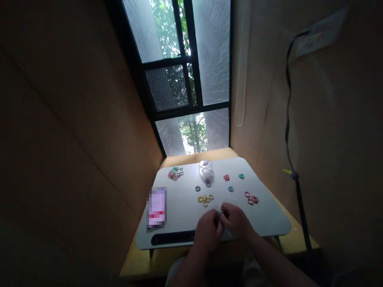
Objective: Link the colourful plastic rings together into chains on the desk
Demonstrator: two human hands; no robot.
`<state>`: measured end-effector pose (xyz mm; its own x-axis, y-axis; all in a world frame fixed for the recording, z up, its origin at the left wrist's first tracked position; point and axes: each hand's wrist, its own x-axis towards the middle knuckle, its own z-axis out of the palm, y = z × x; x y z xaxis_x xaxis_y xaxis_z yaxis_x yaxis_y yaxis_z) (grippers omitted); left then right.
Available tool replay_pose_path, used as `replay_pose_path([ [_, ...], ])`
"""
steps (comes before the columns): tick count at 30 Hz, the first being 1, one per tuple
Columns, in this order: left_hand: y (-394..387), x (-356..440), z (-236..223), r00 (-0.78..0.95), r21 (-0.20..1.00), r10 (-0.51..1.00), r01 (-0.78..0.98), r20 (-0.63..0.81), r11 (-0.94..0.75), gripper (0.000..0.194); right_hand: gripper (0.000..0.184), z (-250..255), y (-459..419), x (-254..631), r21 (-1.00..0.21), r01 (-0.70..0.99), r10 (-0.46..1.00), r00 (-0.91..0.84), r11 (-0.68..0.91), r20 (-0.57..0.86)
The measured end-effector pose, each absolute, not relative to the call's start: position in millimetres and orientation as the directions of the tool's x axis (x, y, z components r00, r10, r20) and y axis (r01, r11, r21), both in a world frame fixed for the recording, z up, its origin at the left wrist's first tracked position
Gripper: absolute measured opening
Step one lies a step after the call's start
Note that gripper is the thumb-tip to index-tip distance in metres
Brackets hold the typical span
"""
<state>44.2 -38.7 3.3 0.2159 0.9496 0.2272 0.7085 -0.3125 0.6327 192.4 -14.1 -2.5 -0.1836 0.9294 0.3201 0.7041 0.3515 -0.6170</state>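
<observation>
My left hand and my right hand meet over the front of the white table, fingers closed and pressed together. A small green hair tie shows between their fingertips, pinched there by both. Just beyond them lies a loose group of yellow hair ties. To the right sit pink-red hair ties, with blue ones, red ones and green ones further back. Purple hair ties and a dark cluster lie near the middle.
A clear round container stands at the back centre. A mixed pile of hair ties is at the back left. A blurred-out phone-like rectangle lies left, above a dark slot. Walls flank both sides; a black cable hangs right.
</observation>
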Motion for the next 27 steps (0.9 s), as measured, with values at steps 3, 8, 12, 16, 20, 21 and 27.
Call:
replay_pose_path([
  [3,-39.5,44.6,3.6,0.216,0.628,0.947,0.71,0.235,-0.318,0.009,0.014,-3.6,-14.5,191.9,-0.612,0.71,0.928,-0.168,0.348,0.333],
  [8,-39.9,44.9,2.9,0.208,0.622,0.947,0.715,0.246,-0.319,0.01,0.014,-5.4,-14.5,191.6,-0.603,0.714,0.923,-0.165,0.356,0.348],
  [12,-40.1,44.9,2.9,0.205,0.623,0.946,0.713,0.253,-0.321,0.01,0.014,-3.8,-14.7,192.2,-0.604,0.712,0.923,-0.171,0.358,0.345],
  [16,-39.0,45.2,1.3,0.204,0.622,0.947,0.716,0.248,-0.317,0.009,0.014,-2.6,-14.5,191.8,-0.603,0.715,0.924,-0.167,0.353,0.343],
  [20,-37.9,45.2,-0.6,0.203,0.626,0.947,0.713,0.249,-0.317,0.009,0.013,-4.5,-13.6,191.2,-0.602,0.723,0.93,-0.157,0.338,0.334],
  [21,-37.9,45.2,-0.6,0.205,0.627,0.947,0.712,0.246,-0.317,0.009,0.013,-5.0,-13.4,191.2,-0.603,0.724,0.931,-0.155,0.335,0.331],
  [27,-39.5,46.0,2.5,0.202,0.619,0.947,0.719,0.249,-0.316,0.011,0.012,-4.5,-14.1,191.4,-0.608,0.716,0.928,-0.157,0.342,0.337],
])
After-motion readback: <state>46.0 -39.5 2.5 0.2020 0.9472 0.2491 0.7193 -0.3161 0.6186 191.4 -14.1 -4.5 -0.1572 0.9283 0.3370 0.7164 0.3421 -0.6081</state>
